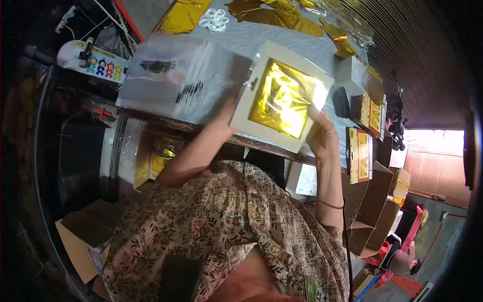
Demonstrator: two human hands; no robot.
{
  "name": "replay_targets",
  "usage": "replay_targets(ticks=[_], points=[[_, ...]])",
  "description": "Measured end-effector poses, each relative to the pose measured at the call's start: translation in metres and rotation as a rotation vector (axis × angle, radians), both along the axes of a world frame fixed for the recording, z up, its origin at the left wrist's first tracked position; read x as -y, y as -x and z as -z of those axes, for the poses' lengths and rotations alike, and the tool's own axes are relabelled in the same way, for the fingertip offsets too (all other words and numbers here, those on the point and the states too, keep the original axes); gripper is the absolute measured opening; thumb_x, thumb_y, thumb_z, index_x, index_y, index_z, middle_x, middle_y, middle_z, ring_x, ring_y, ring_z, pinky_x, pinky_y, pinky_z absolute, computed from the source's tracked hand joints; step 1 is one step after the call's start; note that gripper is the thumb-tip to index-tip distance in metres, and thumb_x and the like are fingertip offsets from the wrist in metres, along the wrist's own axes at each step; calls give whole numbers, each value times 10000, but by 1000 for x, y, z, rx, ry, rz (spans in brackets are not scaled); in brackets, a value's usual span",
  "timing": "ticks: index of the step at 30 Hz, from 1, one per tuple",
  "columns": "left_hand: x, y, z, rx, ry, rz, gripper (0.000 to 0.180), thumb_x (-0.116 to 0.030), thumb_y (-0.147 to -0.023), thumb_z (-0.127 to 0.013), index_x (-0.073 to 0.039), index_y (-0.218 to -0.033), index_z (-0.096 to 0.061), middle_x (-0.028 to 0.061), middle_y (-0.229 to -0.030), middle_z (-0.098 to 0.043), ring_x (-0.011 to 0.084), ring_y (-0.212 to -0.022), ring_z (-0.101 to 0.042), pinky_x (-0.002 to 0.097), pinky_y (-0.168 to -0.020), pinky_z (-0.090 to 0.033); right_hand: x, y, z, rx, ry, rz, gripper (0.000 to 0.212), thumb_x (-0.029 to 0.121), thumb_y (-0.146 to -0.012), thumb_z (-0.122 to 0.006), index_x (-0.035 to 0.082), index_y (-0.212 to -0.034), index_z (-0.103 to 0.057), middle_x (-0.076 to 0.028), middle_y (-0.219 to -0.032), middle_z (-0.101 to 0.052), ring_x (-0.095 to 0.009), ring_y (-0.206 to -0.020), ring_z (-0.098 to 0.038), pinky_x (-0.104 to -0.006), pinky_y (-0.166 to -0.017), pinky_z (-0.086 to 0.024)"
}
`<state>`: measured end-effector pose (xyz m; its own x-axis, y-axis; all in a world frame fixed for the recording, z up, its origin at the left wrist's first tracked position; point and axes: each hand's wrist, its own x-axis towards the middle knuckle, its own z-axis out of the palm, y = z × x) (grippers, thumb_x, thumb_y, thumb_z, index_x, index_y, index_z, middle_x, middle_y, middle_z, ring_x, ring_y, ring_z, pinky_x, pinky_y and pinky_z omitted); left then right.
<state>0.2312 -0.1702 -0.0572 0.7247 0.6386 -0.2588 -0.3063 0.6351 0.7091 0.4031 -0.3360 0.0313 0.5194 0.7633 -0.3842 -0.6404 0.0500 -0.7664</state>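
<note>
Above the table's near edge I hold a flat pack: a pale card (271, 52) with a hang slot, in clear plastic, tilted. Folded shiny gold foil (284, 100) sits in its middle. My left hand (229, 115) grips the left edge; its fingers are mostly hidden behind the card. At the right edge my right hand (323, 134) is closed on the pack, thumb on the front near the foil. Left of the pack, beside my left forearm, lies a thick stack of clear plastic bags (156, 83) with dark marks.
Flat gold foil shapes (276, 17) and coils of white ribbon (215, 20) lie at the table's far side. A white box (351, 74) and finished-looking packs (359, 153) stand at right. Cardboard boxes (372, 211) surround the table below. A person (402, 254) is at far right.
</note>
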Motion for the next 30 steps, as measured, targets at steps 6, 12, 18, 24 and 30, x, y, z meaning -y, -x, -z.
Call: replay_targets(ticks=[6,12,18,24,30], points=[[-20,42,-57,72,-271,22,376,-314,-1093,-516,-65,-1374,-539,141,-1317,-644,214,-1186,-624,384,-984,-529,29,-34,26,-10,0,-45,394,74,-873,-763,-9,-1240,-646,-117,-1231,-698,-222,-1133,-666,-373,-1081,-486],[-23,26,-83,4,-748,156,595,-116,-1047,-595,-145,-1595,-366,78,-1239,-682,81,-1055,-598,276,-919,-541,39,-26,28,70,98,-33,357,113,-895,-767,-20,-1211,-666,-102,-1110,-729,-223,-1065,-689,-370,-1020,-522],[-19,25,-95,-228,-736,230,617,-136,-1034,-626,-201,-1598,-384,60,-1077,-744,60,-933,-643,256,-829,-559,44,-25,33,97,104,-5,160,108,-897,-767,39,-1008,-675,-101,-1068,-731,-220,-1047,-691,-377,-980,-547],[-16,33,-81,-154,-712,273,659,-117,-960,-724,-160,-1559,-452,26,-940,-734,58,-861,-641,258,-837,-560,49,-29,38,100,123,16,131,79,-913,-733,28,-1018,-674,-140,-1055,-739,-223,-951,-727,-374,-864,-611],[-11,40,-84,-338,-849,504,839,9,-861,-785,-103,-1589,-384,12,-1450,-592,37,-919,-619,252,-889,-508,50,-28,42,30,78,54,100,32,-897,-757,18,-933,-664,-140,-953,-745,-198,-789,-712,-362,-739,-619]])
